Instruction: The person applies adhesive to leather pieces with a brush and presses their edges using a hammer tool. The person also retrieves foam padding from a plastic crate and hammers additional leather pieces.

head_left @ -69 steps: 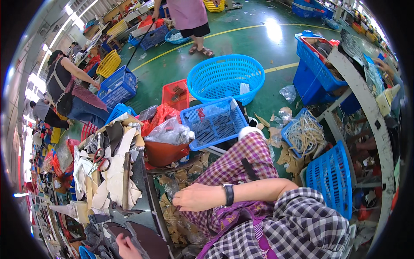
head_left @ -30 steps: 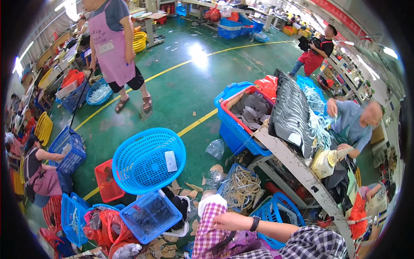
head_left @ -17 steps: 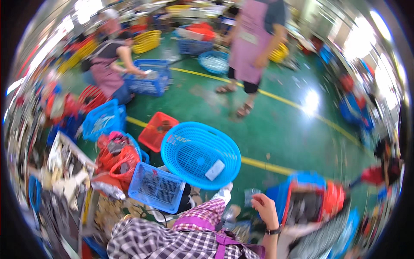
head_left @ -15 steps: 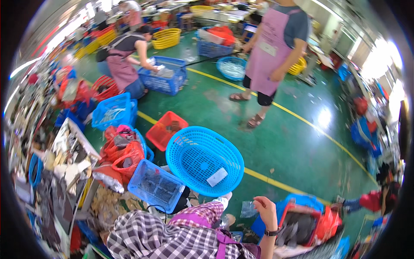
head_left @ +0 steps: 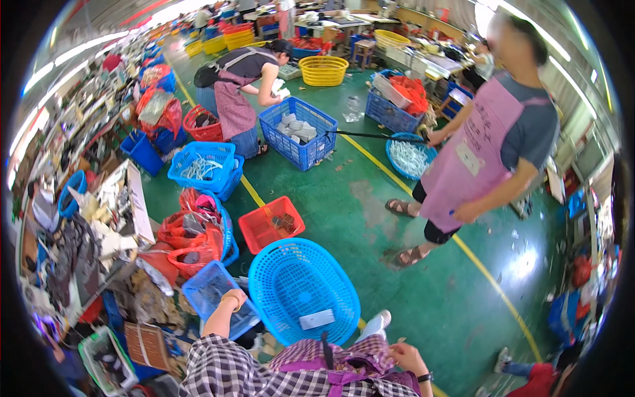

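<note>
My left hand (head_left: 234, 298), with a bracelet at the wrist, is at the right rim of a small blue rectangular basket (head_left: 198, 286). Its fingers point down and are mostly hidden, so their grip does not show. My right hand (head_left: 409, 358), a dark band at its wrist, hovers beside my checked apron with loosely bent fingers and nothing visible in it. In front of me stands a large light-blue oval basket (head_left: 301, 278) with a white slip (head_left: 317, 319) lying at its bottom.
A red basket (head_left: 251, 233) stands beyond the oval one. To the left are red bags (head_left: 192, 241) and a blue crate (head_left: 192, 165) with white strips. One person in a pink apron (head_left: 466, 152) holds a dark strap tied to a blue crate (head_left: 291, 142); another bends over that crate.
My left hand has come into view at the small blue basket. My right hand has dropped closer to my apron. The view has shifted, and the crate on the strap now sits farther right.
</note>
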Demonstrator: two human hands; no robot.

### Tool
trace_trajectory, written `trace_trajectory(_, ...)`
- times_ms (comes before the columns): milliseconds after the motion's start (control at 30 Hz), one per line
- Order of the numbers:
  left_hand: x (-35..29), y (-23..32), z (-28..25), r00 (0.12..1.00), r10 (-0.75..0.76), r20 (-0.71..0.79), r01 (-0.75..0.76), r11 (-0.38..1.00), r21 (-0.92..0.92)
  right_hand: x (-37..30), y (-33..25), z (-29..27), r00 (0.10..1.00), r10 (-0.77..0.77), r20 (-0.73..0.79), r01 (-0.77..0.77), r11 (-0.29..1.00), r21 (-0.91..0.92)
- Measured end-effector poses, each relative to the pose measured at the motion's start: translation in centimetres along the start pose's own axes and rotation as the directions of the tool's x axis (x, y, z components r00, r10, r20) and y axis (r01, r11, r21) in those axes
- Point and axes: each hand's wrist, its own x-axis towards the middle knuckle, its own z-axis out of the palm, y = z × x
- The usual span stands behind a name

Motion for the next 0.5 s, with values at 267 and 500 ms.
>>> trace_trajectory(267, 4.4, 22.7, 6.0, 0.976, 0.169, 0.137, -0.148, 0.977, -0.156, 15.9, 1.2, -16.7, 0.996, 0.052, 0.071, -0.034, 0.972, -0.232)
trace_trajectory(500, -3.3, 25.5, 29.5, 0.951, 0.222, 0.213, -0.204, 0.973, -0.107, 31.5, -8.4, -25.7, 0.953, -0.058, 0.297, 0.19, 0.878, -0.439)
